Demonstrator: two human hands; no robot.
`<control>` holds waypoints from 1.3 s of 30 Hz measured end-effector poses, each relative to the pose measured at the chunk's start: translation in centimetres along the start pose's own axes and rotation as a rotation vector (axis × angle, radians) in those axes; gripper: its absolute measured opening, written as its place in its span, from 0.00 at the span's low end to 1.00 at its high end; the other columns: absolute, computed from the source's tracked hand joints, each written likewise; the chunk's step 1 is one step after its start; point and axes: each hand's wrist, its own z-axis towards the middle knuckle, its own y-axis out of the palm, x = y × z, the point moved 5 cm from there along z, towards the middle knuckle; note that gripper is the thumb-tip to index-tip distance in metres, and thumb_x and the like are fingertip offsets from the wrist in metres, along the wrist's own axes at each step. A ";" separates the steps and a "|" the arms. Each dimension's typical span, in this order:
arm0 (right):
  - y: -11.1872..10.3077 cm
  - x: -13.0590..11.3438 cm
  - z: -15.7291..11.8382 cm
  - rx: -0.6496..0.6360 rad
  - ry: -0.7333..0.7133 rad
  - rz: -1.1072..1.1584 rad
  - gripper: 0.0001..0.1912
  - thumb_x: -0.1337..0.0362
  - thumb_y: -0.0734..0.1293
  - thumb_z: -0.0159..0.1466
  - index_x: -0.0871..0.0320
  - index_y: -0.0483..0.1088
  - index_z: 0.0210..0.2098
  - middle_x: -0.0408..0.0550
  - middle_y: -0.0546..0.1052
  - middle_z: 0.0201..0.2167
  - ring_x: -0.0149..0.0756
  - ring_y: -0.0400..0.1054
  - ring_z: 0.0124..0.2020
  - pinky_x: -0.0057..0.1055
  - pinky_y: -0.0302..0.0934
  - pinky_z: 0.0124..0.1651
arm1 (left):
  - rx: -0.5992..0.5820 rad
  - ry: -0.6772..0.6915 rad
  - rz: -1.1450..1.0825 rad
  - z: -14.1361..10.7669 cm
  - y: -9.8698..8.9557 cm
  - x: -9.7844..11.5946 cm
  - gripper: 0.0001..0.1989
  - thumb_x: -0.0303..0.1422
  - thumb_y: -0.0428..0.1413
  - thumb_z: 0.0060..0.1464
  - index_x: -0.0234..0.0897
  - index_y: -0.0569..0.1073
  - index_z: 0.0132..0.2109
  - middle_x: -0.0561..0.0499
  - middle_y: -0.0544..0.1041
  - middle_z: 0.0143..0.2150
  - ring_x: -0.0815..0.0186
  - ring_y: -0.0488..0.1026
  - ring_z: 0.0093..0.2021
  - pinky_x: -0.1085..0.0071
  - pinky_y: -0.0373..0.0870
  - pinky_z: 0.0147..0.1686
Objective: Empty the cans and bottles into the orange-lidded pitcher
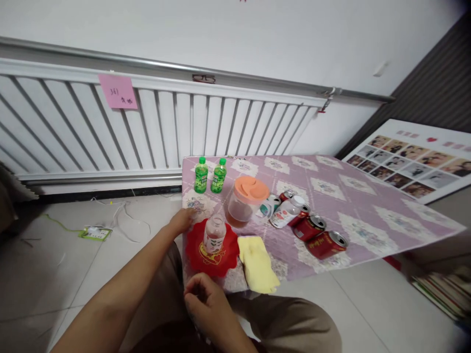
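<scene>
A clear bottle with a printed label [214,236] stands uncapped on a red scalloped plate [196,233] at the table's left end. Beside the plate's far left rim, my left hand [182,220] rests at the table edge; its fingers are mostly hidden. My right hand [209,301] is loosely curled in front of the plate, with thumb and forefinger bent toward each other and nothing visible inside. A folded yellow cloth [259,264] lies right of the plate. Behind it is a clear pitcher with an orange lid [245,201], holding some brownish liquid.
Two green bottles [200,176] stand at the back left. Several red cans [327,244] and a white bottle [287,212] lean in a row to the right. A white radiator [206,122] runs behind the table. Cables and a green-edged power strip [94,233] lie on the floor.
</scene>
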 end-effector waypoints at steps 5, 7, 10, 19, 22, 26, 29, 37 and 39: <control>1.1 -0.3 -0.8 -0.088 0.018 -0.152 0.09 0.69 0.67 0.56 0.55 0.72 0.37 0.39 0.74 0.32 0.29 0.65 0.33 0.26 0.57 0.38 | 0.128 -0.039 -0.071 -0.9 -1.4 -0.2 0.29 0.20 0.52 0.46 0.33 0.73 0.58 0.41 0.75 0.60 0.53 0.70 0.62 0.56 0.62 0.65; 1.0 -0.3 -1.1 -0.103 0.040 -0.185 0.11 0.68 0.68 0.55 0.54 0.73 0.38 0.40 0.75 0.33 0.29 0.66 0.33 0.26 0.57 0.37 | 0.183 -0.053 -0.107 -1.6 -2.1 0.1 0.27 0.22 0.50 0.48 0.31 0.72 0.57 0.38 0.74 0.60 0.53 0.70 0.62 0.55 0.62 0.65; 0.7 -0.6 -1.4 -0.103 0.024 -0.211 0.11 0.67 0.68 0.56 0.54 0.74 0.40 0.40 0.77 0.35 0.30 0.67 0.35 0.25 0.57 0.38 | 0.237 -0.064 -0.172 -3.2 -2.9 1.3 0.23 0.27 0.46 0.54 0.32 0.72 0.57 0.39 0.75 0.58 0.55 0.72 0.59 0.54 0.67 0.62; 0.5 -0.4 -2.1 -0.106 -0.029 -0.237 0.12 0.64 0.69 0.57 0.53 0.75 0.42 0.40 0.76 0.35 0.29 0.67 0.34 0.24 0.58 0.39 | 0.217 0.072 -0.708 -8.0 -1.3 7.4 0.42 0.49 0.57 0.56 0.37 0.52 0.70 0.34 0.62 0.68 0.47 0.61 0.68 0.48 0.62 0.63; 0.5 0.0 -2.4 -0.097 -0.049 -0.250 0.12 0.63 0.69 0.57 0.53 0.75 0.42 0.40 0.76 0.36 0.29 0.67 0.35 0.25 0.58 0.40 | 0.139 0.074 -0.712 -7.8 -0.1 9.1 0.51 0.44 0.65 0.48 0.37 0.47 0.71 0.34 0.60 0.69 0.46 0.60 0.68 0.47 0.58 0.66; 0.3 0.4 -2.9 -0.080 -0.052 -0.248 0.13 0.63 0.69 0.57 0.53 0.75 0.42 0.40 0.76 0.35 0.30 0.67 0.34 0.25 0.59 0.39 | 0.138 -0.015 -0.641 -7.3 0.7 10.4 0.51 0.37 0.66 0.45 0.38 0.49 0.70 0.36 0.58 0.70 0.48 0.58 0.69 0.50 0.55 0.68; 0.1 0.6 -3.4 -0.074 -0.034 -0.239 0.13 0.63 0.68 0.57 0.54 0.75 0.43 0.42 0.77 0.35 0.31 0.69 0.35 0.25 0.59 0.36 | 0.157 -0.053 -0.573 -7.0 1.2 10.7 0.47 0.35 0.65 0.45 0.37 0.52 0.69 0.36 0.60 0.69 0.49 0.60 0.69 0.51 0.56 0.68; -1.6 0.0 -4.0 0.049 -0.081 -0.206 0.09 0.66 0.68 0.57 0.55 0.75 0.38 0.41 0.77 0.34 0.31 0.69 0.34 0.25 0.58 0.36 | 0.188 -0.097 -0.511 -6.7 1.9 11.2 0.38 0.37 0.63 0.46 0.35 0.59 0.62 0.39 0.72 0.60 0.52 0.72 0.59 0.55 0.67 0.60; -2.7 0.1 -3.8 0.142 -0.105 -0.210 0.07 0.68 0.66 0.57 0.56 0.75 0.35 0.40 0.76 0.31 0.31 0.68 0.33 0.25 0.58 0.36 | 0.200 -0.107 -0.484 -6.9 1.6 11.4 0.36 0.37 0.63 0.46 0.35 0.60 0.61 0.39 0.73 0.57 0.52 0.73 0.57 0.56 0.69 0.58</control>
